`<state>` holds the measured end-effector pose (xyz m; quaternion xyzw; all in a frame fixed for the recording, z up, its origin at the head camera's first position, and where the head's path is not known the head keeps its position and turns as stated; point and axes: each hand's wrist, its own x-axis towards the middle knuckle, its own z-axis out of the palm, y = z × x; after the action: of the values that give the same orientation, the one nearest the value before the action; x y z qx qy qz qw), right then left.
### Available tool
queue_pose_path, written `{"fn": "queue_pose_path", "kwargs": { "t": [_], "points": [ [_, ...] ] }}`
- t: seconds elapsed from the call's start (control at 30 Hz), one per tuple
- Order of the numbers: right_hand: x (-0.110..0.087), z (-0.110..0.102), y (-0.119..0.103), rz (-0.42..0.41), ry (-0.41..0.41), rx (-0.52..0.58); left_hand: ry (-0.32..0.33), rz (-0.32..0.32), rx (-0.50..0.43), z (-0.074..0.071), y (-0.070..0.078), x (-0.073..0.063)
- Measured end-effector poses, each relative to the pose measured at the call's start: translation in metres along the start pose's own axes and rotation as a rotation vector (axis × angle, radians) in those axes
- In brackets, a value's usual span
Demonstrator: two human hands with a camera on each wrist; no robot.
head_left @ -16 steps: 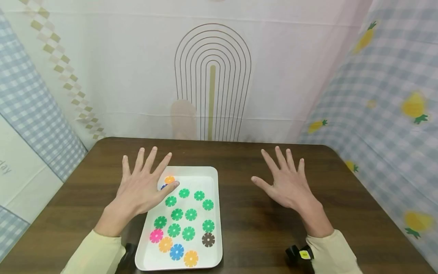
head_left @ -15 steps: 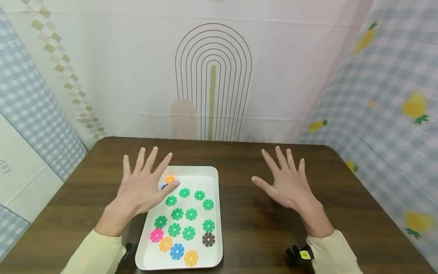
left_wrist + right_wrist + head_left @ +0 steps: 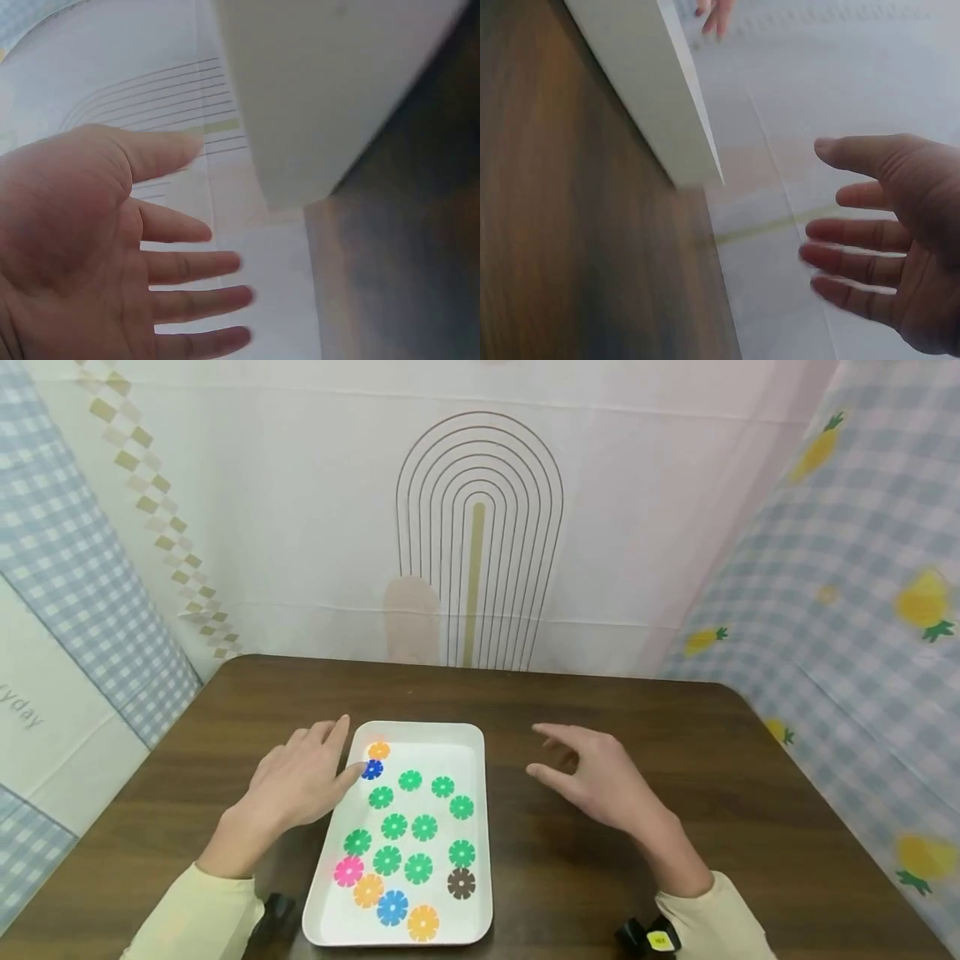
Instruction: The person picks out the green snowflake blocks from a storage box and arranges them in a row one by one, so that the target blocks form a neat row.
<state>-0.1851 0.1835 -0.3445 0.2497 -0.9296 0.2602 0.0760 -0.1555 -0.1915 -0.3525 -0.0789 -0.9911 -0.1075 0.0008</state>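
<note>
A white tray lies on the table, with flower-shaped plastic discs spread over it. Several are green; others are a pink disc, a brown disc, a light blue disc, a dark blue disc and orange discs. My left hand hovers at the tray's left side, thumb tip by the dark blue disc, holding nothing. To the right of the tray my right hand hangs above the table, fingers loosely bent and nothing in them. Both wrist views show the tray's side wall beside the hands.
The dark wooden table runs out on both sides of the tray. Behind it hangs a white curtain with an arch print. A blue checked cloth with pineapples borders the right side.
Both hands, spread wide before, have lowered with fingers drawn together and bent more. The left hand has uncovered the dark blue disc. The view has shifted slightly; the discs lie as before.
</note>
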Motion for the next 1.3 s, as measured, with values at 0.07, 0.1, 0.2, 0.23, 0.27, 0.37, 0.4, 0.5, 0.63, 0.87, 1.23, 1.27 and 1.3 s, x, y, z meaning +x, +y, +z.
{"fn": "queue_pose_path", "kwargs": {
  "t": [0.07, 0.1, 0.2, 0.23, 0.27, 0.37, 0.4, 0.5, 0.63, 0.87, 1.23, 1.27, 1.3],
  "points": [
    [0.005, 0.009, -0.014, -0.056, -0.003, 0.078, -0.043, -0.031, -0.004, 0.000, -0.002, -0.002],
    [0.008, 0.014, -0.020, -0.081, -0.011, 0.106, -0.060, -0.040, -0.007, 0.000, -0.003, -0.002],
    [0.018, 0.030, -0.040, -0.148, -0.067, 0.127, -0.099, -0.055, -0.037, 0.001, -0.003, -0.004],
    [0.020, 0.035, -0.046, -0.159, -0.098, 0.125, -0.107, -0.054, -0.050, 0.002, -0.002, -0.004],
    [0.023, 0.041, -0.051, -0.162, -0.135, 0.122, -0.113, -0.050, -0.068, 0.003, -0.002, -0.005],
    [0.028, 0.056, -0.062, -0.152, -0.238, 0.107, -0.129, -0.034, -0.119, 0.006, 0.001, -0.007],
    [0.029, 0.060, -0.064, -0.138, -0.269, 0.102, -0.134, -0.028, -0.129, 0.007, 0.002, -0.007],
    [0.031, 0.071, -0.068, -0.135, -0.319, 0.079, -0.141, -0.020, -0.136, 0.009, 0.003, -0.006],
    [0.032, 0.081, -0.072, -0.147, -0.343, 0.049, -0.159, -0.024, -0.142, 0.010, 0.002, -0.006],
    [0.034, 0.089, -0.080, -0.179, -0.367, -0.006, -0.172, -0.025, -0.195, 0.010, -0.001, -0.008],
    [0.032, 0.099, -0.081, -0.151, -0.404, -0.116, -0.214, -0.059, -0.252, 0.011, 0.000, -0.008],
    [0.032, 0.099, -0.081, -0.149, -0.402, -0.121, -0.214, -0.058, -0.252, 0.011, 0.001, -0.008],
    [0.032, 0.100, -0.081, -0.147, -0.399, -0.125, -0.215, -0.057, -0.252, 0.011, 0.001, -0.008]
  ]
}}
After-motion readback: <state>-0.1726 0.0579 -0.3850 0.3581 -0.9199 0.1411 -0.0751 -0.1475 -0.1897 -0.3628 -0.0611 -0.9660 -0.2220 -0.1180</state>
